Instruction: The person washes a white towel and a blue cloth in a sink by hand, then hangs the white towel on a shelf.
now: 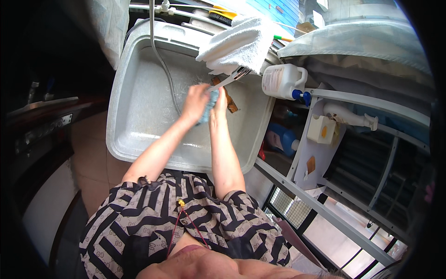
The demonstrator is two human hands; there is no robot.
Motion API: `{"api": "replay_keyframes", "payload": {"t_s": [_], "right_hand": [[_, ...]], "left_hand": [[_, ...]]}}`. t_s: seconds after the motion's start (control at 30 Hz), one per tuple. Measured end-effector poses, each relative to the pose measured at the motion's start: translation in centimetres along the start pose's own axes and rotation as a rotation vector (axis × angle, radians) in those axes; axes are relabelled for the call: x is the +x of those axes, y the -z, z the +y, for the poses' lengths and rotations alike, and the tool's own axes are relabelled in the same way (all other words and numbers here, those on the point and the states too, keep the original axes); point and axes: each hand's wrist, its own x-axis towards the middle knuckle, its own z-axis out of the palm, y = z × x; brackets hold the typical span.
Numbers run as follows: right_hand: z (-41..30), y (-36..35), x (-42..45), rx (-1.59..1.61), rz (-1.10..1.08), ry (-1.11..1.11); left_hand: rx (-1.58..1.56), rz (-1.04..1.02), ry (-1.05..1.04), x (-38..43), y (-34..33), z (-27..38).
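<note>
Under running water from the chrome faucet (241,72), my two hands meet above the grey sink basin (150,104). Between them is a wet blue-green cloth (210,104), bunched up and partly covered by the fingers. My left hand (195,101) grips it from the left and looks blurred. On the other side, my right hand (219,103) holds the cloth with the thumb side up. A brown bar-shaped object (228,97) lies in the basin just beyond my right hand; its kind is unclear. A white towel (240,42) drapes over the faucet's upper part.
A grey hose (162,59) runs down into the basin. At its right rim lies a white pump jug (283,81). A shelf rack (299,139) holds a blue bottle (281,138) and a white spray bottle (345,113). A yellow brush (223,14) sits behind.
</note>
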Motion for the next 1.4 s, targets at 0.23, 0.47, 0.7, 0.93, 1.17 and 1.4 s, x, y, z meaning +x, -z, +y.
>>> {"api": "replay_keyframes", "payload": {"t_s": [0.23, 0.47, 0.7, 0.93, 1.17, 1.4], "right_hand": [[2.5, -0.2, -2.7, -0.046, -0.103, -0.127], [0.4, 1.9, -2.3, -0.149, -0.352, -0.036], [0.0, 1.6, -2.4, 0.163, -0.302, -0.428], [0.7, 2.4, -1.4, 0.361, -0.430, -0.443], [2.0, -3.4, -5.5, -0.002, -0.036, -0.092], [-1.6, -1.1, -5.0, -0.144, -0.237, 0.186]], "left_hand": [[0.070, 0.082, 0.126, 2.2, 2.4, -0.3], [-1.005, -0.092, 0.395, 3.9, 3.4, -4.8], [-0.143, -0.161, -0.302, -3.7, 2.6, 3.7], [0.216, -0.099, -0.606, -7.4, 1.9, 5.7], [-0.189, 0.070, 0.234, 3.7, 2.6, -5.5], [-0.677, -0.392, 0.520, 2.3, 5.3, -2.3]]}}
